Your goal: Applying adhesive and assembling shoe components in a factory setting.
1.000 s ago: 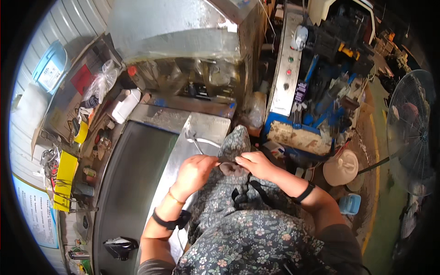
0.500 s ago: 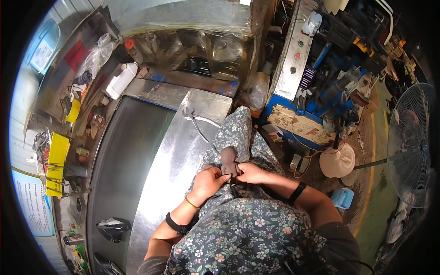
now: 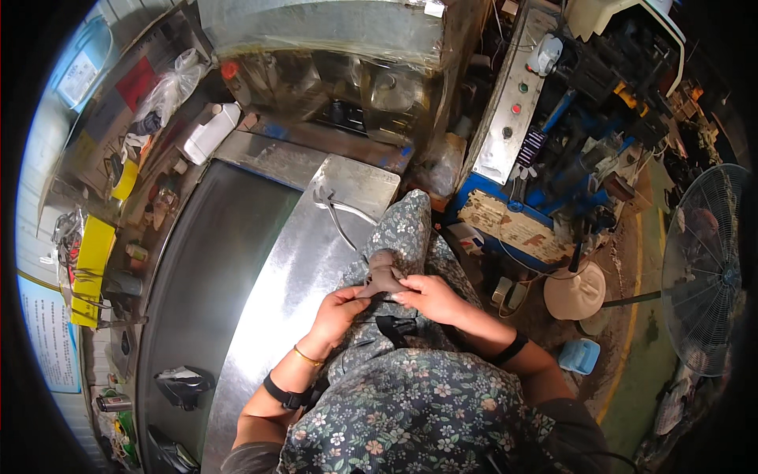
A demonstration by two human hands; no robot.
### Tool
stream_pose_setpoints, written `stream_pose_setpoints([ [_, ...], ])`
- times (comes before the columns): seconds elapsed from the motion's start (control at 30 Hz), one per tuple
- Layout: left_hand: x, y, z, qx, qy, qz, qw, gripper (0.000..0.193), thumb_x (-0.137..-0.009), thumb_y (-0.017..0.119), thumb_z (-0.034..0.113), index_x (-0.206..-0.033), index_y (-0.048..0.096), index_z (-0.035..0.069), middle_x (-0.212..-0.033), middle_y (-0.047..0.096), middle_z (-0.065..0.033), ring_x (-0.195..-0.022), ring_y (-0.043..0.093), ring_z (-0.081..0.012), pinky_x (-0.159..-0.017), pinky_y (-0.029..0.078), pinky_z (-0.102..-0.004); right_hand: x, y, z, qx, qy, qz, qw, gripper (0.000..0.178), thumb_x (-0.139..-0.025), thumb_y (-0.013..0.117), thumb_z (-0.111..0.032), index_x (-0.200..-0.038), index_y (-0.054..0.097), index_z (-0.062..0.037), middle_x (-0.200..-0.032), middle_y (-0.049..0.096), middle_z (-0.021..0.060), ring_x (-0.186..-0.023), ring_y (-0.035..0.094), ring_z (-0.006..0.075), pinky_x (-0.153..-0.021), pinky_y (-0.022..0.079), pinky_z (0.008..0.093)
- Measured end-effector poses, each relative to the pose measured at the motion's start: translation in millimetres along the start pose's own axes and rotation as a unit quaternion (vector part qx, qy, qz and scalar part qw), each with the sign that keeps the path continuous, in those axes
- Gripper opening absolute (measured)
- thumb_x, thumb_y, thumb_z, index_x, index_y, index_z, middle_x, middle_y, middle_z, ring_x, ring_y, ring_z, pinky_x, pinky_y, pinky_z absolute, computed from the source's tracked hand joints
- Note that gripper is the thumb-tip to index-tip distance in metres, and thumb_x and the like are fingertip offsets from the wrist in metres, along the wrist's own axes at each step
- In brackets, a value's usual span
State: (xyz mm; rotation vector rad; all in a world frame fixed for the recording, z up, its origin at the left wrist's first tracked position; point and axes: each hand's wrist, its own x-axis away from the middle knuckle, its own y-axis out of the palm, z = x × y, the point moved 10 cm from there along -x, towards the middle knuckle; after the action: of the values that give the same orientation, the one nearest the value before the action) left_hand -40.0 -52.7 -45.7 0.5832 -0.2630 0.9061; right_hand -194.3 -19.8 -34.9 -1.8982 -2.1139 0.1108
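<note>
Beside the sheet-metal counter [image 3: 304, 241], a floral apron [image 3: 403, 419] covers the lap. Above it, left hand [image 3: 333, 316] and right hand [image 3: 433, 299] each pinch, between narrowed fingers, one near corner of a pliable grey-brown piece [image 3: 384, 278], presumably to keep it spread. Its rounded end points away from the body, along its long axis.

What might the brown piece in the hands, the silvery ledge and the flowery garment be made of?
Brown piece: perhaps rubber or fabric, matte; it shows no shine, but the look leaves its material open. Silvery ledge: probably bare metal, smooth, given its bright glare. Flowery garment: likely cloth, dull, judging by its soft folds.
</note>
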Motion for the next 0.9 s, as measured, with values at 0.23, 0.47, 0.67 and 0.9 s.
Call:
stream_pose_setpoints([
  [0.23, 36, 13, 123, -0.622, 0.318, 0.083, 0.711, 0.009, -0.085, 0.065, 0.013, -0.089, 0.068, 0.005, -0.078, 0.064, -0.0144, -0.076, 0.062, -0.0356, -0.067, 0.05, -0.0428, 15, -72, -83, 0.4, -0.216, 0.138, 0.88, 0.02, -0.086, 0.068, -0.028, -0.085, 0.061, -0.0096, -0.073, 0.063, 0.0088, -0.065, 0.063, 0.0297, -0.056, 0.05, 0.0392],
  [0.47, 87, 20, 226, -0.677, 0.368, 0.129, 0.624, 0.007, -0.083, 0.064, 0.011, -0.088, 0.066, 0.006, -0.076, 0.063, -0.011, -0.072, 0.062, -0.0328, -0.065, 0.05, -0.0411, 41, -149, -163, 0.37, -0.277, 0.187, 0.867, 0.017, -0.087, 0.067, -0.022, -0.093, 0.064, -0.0065, -0.079, 0.065, 0.0085, -0.068, 0.064, 0.0266, -0.059, 0.05, 0.0356],
  [0.67, 26, 5, 149, -0.67, 0.249, -0.029, 0.699, 0.012, -0.083, 0.061, 0.013, -0.091, 0.069, 0.011, -0.08, 0.067, -0.0132, -0.076, 0.065, -0.0345, -0.065, 0.05, -0.0435, 16, -118, -63, 0.081, 0.057, -0.056, 0.994, 0.022, -0.097, 0.058, -0.028, -0.093, 0.056, -0.0057, -0.064, 0.056, 0.0025, -0.054, 0.055, 0.0125, -0.05, 0.043, 0.0278],
  [0.9, 77, 91, 327, -0.573, 0.468, 0.143, 0.657, 0.014, -0.09, 0.061, 0.017, -0.088, 0.065, 0.004, -0.076, 0.061, -0.0166, -0.075, 0.062, -0.035, -0.066, 0.048, -0.0415, -2, -217, -241, -0.207, -0.251, 0.152, 0.933, 0.015, -0.101, 0.052, -0.018, -0.094, 0.052, -0.005, -0.068, 0.051, 0.0008, -0.054, 0.047, 0.0091, -0.047, 0.037, 0.0234],
])
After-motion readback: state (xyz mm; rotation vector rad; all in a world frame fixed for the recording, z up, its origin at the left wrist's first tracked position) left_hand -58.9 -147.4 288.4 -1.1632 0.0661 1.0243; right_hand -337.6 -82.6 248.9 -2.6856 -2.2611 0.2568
